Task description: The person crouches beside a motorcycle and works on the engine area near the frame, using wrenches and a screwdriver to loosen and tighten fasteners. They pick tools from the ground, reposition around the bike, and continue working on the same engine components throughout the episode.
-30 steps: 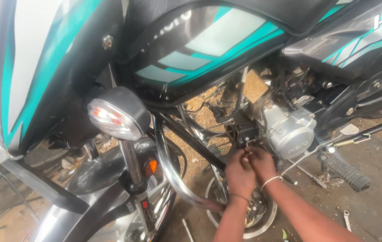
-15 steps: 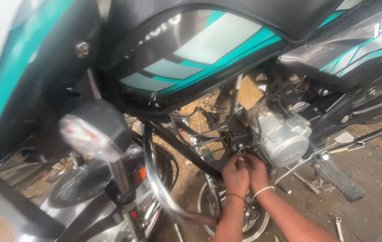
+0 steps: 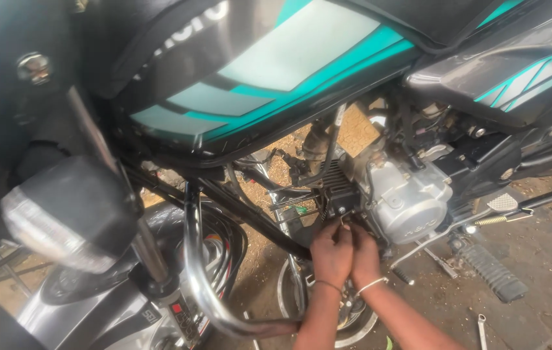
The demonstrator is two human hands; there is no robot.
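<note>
Both my hands are pressed together under the front of a motorcycle's silver engine (image 3: 405, 201). My left hand (image 3: 331, 251) and my right hand (image 3: 364, 254) have their fingers closed on a small metal piece (image 3: 342, 220) just below the black finned cylinder (image 3: 337, 188). A dark band sits on my left wrist and a white one on my right. What the piece is exactly stays hidden by my fingers.
The teal and black fuel tank (image 3: 276, 71) hangs overhead. A chrome crash guard (image 3: 201, 285) and a turn signal (image 3: 68, 214) stand at the left. A footpeg (image 3: 491, 272) and a kick lever (image 3: 548, 196) are on the right. A spanner (image 3: 481, 329) lies on the ground.
The view has drawn closer to the engine and shifted, so the turn signal slid left. My hands have stayed together at the same spot under the cylinder.
</note>
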